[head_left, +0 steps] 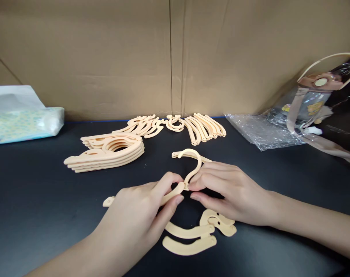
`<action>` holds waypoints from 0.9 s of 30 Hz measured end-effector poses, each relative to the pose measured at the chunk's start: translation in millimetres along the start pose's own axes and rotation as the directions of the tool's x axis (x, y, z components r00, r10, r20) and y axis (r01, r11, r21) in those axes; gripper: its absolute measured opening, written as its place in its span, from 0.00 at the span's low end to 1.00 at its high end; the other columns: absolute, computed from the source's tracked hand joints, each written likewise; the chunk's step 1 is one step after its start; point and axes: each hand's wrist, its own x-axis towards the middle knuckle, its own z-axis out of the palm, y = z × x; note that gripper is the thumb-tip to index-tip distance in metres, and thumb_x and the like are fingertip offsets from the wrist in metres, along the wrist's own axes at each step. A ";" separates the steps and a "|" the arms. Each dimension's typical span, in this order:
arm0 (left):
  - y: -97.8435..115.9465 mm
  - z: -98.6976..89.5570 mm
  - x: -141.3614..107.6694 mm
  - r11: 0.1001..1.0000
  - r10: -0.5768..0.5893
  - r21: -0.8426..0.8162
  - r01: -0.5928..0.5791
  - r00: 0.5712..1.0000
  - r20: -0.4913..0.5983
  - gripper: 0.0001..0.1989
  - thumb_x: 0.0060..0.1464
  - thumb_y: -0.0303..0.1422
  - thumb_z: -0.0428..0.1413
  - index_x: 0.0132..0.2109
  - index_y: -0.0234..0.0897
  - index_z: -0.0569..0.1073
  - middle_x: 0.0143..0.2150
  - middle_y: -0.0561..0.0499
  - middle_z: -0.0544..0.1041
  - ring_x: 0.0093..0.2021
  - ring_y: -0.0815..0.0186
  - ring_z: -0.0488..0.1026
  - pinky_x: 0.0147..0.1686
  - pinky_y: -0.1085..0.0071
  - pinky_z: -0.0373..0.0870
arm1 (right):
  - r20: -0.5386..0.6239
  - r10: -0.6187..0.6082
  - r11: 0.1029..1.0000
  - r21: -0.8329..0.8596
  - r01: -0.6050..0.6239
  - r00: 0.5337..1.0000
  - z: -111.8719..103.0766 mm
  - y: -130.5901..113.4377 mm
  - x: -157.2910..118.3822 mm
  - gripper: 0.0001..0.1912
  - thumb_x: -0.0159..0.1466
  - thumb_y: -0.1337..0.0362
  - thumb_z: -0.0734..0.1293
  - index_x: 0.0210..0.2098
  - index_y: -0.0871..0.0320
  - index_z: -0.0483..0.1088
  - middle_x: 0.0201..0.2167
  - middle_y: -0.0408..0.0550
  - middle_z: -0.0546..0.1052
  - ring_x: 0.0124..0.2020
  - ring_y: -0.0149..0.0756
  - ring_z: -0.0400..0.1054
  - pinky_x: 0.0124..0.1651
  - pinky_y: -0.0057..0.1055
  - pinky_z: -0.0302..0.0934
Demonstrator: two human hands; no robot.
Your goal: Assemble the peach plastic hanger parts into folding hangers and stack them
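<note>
Between thumb and index finger, my left hand [143, 207] pinches a cream curved arm piece [172, 194], whose end meets the base of a cream hook piece [195, 166]. My right hand [232, 192] has its fingertips closed on the hook's base, and the hook curves upward. Beyond those fingers a slim cream piece [177, 154] lies partly hidden. Another cream end [108, 201] shows left of my left hand. Below the hands, two loose curved pieces [189, 246] lie near a pair of small rounded pieces [218, 222] on the black table [85, 204].
A stack of cream hanger-shaped parts [105, 157] sits at left. Rows of curved pieces [205, 129] and several hooks [175, 123] lie at the back. A tissue pack [24, 121] is far left; clear plastic [261, 130] and a strapped bottle [313, 100] stand right, before a cardboard wall [105, 57].
</note>
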 end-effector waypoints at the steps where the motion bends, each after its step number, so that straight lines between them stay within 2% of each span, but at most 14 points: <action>1: -0.2 -0.8 0.2 1.000 -0.024 -0.020 0.024 1.000 0.000 0.05 0.68 0.35 0.46 0.49 0.49 0.64 0.28 0.62 0.75 0.22 0.69 0.71 0.21 0.75 0.57 | -0.002 0.005 1.000 -0.024 -0.006 1.000 -2.5 0.4 0.4 0.04 0.69 0.69 0.65 0.37 0.58 0.70 0.33 0.45 0.80 0.34 0.33 0.73 0.40 0.32 0.68; 4: -2.2 -3.2 0.7 0.987 -0.116 -0.112 0.117 0.993 0.019 0.05 0.67 0.36 0.46 0.49 0.48 0.63 0.27 0.61 0.74 0.23 0.68 0.72 0.23 0.75 0.60 | -0.071 0.080 0.989 -0.116 -0.088 0.994 -12.3 6.3 2.0 0.06 0.69 0.68 0.64 0.35 0.56 0.71 0.29 0.44 0.79 0.30 0.32 0.72 0.36 0.31 0.65; 7: -6.6 -5.2 2.2 0.947 -0.183 -0.253 0.196 0.980 0.077 0.06 0.66 0.39 0.46 0.47 0.46 0.64 0.26 0.60 0.72 0.23 0.68 0.71 0.22 0.75 0.63 | -0.126 0.200 0.954 -0.203 -0.222 0.972 -19.5 18.7 2.7 0.05 0.69 0.68 0.64 0.36 0.56 0.71 0.31 0.45 0.79 0.34 0.34 0.73 0.38 0.32 0.66; 9: -10.3 -5.8 4.0 0.912 -0.201 -0.342 0.226 0.974 0.109 0.09 0.66 0.42 0.46 0.48 0.46 0.65 0.26 0.59 0.73 0.22 0.68 0.71 0.21 0.76 0.64 | -0.106 0.275 0.921 -0.256 -0.294 0.956 -20.3 27.1 2.3 0.03 0.69 0.64 0.66 0.39 0.56 0.72 0.36 0.47 0.80 0.39 0.38 0.75 0.42 0.34 0.68; 11: -13.8 -5.7 6.2 0.872 -0.220 -0.418 0.255 0.967 0.131 0.12 0.65 0.44 0.47 0.50 0.47 0.68 0.28 0.58 0.75 0.20 0.69 0.69 0.20 0.76 0.65 | -0.058 0.331 0.889 -0.316 -0.332 0.942 -18.5 33.0 1.7 0.07 0.68 0.60 0.68 0.42 0.56 0.73 0.42 0.49 0.79 0.44 0.42 0.75 0.46 0.38 0.69; 14: -17.6 -4.9 10.2 0.791 -0.276 -0.523 0.317 0.948 0.156 0.15 0.62 0.46 0.50 0.50 0.44 0.70 0.28 0.56 0.75 0.18 0.71 0.65 0.17 0.76 0.64 | 0.025 0.371 0.866 -0.370 -0.336 0.928 -14.8 36.2 1.5 0.07 0.68 0.60 0.68 0.42 0.57 0.74 0.43 0.50 0.77 0.45 0.43 0.74 0.47 0.39 0.68; 17: -20.6 -5.1 14.2 0.700 -0.358 -0.596 0.394 0.915 0.183 0.15 0.58 0.46 0.53 0.47 0.42 0.70 0.29 0.55 0.74 0.19 0.70 0.66 0.14 0.77 0.62 | 0.076 0.370 0.871 -0.377 -0.317 0.926 -13.8 35.5 2.4 0.07 0.71 0.65 0.63 0.38 0.59 0.72 0.39 0.49 0.76 0.42 0.41 0.73 0.45 0.38 0.67; 19: -22.9 -6.3 16.4 0.657 -0.392 -0.621 0.427 0.897 0.203 0.15 0.56 0.46 0.55 0.45 0.42 0.69 0.31 0.53 0.75 0.21 0.69 0.68 0.15 0.76 0.64 | 0.095 0.366 0.873 -0.381 -0.306 0.926 -14.5 34.2 2.9 0.08 0.72 0.66 0.60 0.38 0.59 0.70 0.38 0.49 0.75 0.40 0.40 0.72 0.44 0.38 0.65; 22: -26.0 -8.9 18.0 0.607 -0.393 -0.656 0.448 0.887 0.242 0.15 0.54 0.46 0.58 0.43 0.42 0.69 0.35 0.53 0.77 0.25 0.68 0.73 0.19 0.74 0.70 | 0.121 0.384 0.870 -0.379 -0.315 0.915 -15.7 30.8 2.6 0.12 0.73 0.68 0.54 0.38 0.58 0.67 0.35 0.49 0.75 0.36 0.39 0.70 0.41 0.36 0.63; 24: -26.9 -10.5 18.1 0.569 -0.408 -0.670 0.476 0.871 0.273 0.15 0.54 0.45 0.59 0.42 0.42 0.70 0.35 0.52 0.79 0.29 0.65 0.77 0.23 0.72 0.73 | 0.144 0.430 0.862 -0.359 -0.358 0.891 -16.2 27.5 2.1 0.13 0.73 0.69 0.52 0.38 0.57 0.65 0.30 0.45 0.73 0.30 0.37 0.68 0.35 0.33 0.60; 27: -24.8 -13.2 18.1 0.510 -0.457 -0.681 0.526 0.836 0.303 0.16 0.54 0.49 0.60 0.40 0.42 0.71 0.37 0.50 0.82 0.37 0.60 0.81 0.29 0.69 0.76 | 0.172 0.466 0.862 -0.312 -0.400 0.868 -16.3 22.1 2.1 0.15 0.75 0.64 0.51 0.35 0.55 0.63 0.24 0.40 0.68 0.23 0.33 0.62 0.29 0.30 0.54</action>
